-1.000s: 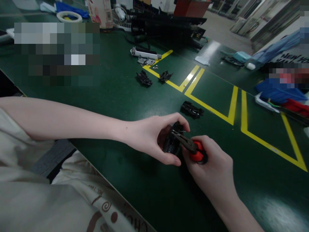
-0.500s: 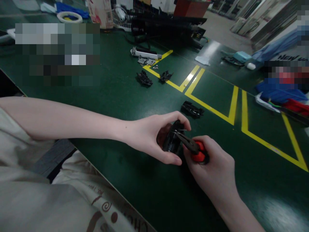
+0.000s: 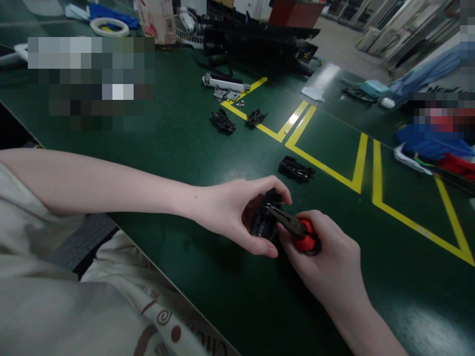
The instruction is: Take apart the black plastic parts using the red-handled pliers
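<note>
Green tabletop (image 3: 174, 143) spans the view and carries yellow lines (image 3: 322, 168) that mark out angular bays. Along its far side stand a carton (image 3: 156, 20) and a red box (image 3: 295, 12); a ring (image 3: 109, 27) lies to the left of the carton, near a blue cloth (image 3: 131, 19).

Left hand (image 3: 222, 205): fingers and thumb curled around the black part (image 3: 262, 225), gripping it near the centre of the view. Right hand (image 3: 332, 254): closed around the red handles of the pliers (image 3: 293, 226). The jaws point left and their tips meet the face of the black part; whether they clamp anything cannot be told.

Just beyond the hands lies one loose part (image 3: 297, 168), outside the nearest yellow line. Farther off, a second piece (image 3: 223, 121) lies beside a third piece (image 3: 255, 117). Behind these, grey brackets (image 3: 226, 94) lie against a white cylinder (image 3: 228, 84).
</note>
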Tool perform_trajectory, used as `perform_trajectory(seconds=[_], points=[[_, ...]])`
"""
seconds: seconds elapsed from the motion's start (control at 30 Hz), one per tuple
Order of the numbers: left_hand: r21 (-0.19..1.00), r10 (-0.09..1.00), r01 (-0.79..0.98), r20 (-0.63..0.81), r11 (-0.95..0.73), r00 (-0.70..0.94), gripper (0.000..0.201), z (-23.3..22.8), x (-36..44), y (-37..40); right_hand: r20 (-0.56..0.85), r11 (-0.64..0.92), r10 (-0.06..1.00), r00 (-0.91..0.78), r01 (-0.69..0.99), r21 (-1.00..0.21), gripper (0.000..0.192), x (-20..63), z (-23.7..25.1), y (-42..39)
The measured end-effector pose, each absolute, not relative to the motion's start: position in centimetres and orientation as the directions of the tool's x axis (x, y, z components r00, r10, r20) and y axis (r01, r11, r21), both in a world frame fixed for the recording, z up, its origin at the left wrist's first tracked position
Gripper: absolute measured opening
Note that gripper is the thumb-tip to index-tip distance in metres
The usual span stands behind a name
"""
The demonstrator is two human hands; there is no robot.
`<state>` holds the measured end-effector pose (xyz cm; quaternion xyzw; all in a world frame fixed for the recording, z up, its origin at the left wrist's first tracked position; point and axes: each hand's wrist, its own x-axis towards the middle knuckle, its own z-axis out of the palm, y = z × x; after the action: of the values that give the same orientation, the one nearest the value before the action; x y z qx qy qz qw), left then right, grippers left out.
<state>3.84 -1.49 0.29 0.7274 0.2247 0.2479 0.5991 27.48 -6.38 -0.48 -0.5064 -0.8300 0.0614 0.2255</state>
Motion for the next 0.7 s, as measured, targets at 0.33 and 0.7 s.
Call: perform_trajectory(seconds=[0.33, 0.7], points=[[0.985, 0.620, 0.043, 0.071, -0.167, 0.781, 0.061, 0.4, 3.9, -1.6, 0.259, 0.457, 0.888, -0.380, 0.795, -0.400, 0.028, 27.3, 0.3, -6.2], [0.975, 0.617, 0.056, 0.091, -0.214, 0.782, 0.065, 0.2, 3.9, -1.4, 0.310, 0.379, 0.918, -0.246, 0.772, -0.511, 0.050, 26.6, 0.8, -6.1]])
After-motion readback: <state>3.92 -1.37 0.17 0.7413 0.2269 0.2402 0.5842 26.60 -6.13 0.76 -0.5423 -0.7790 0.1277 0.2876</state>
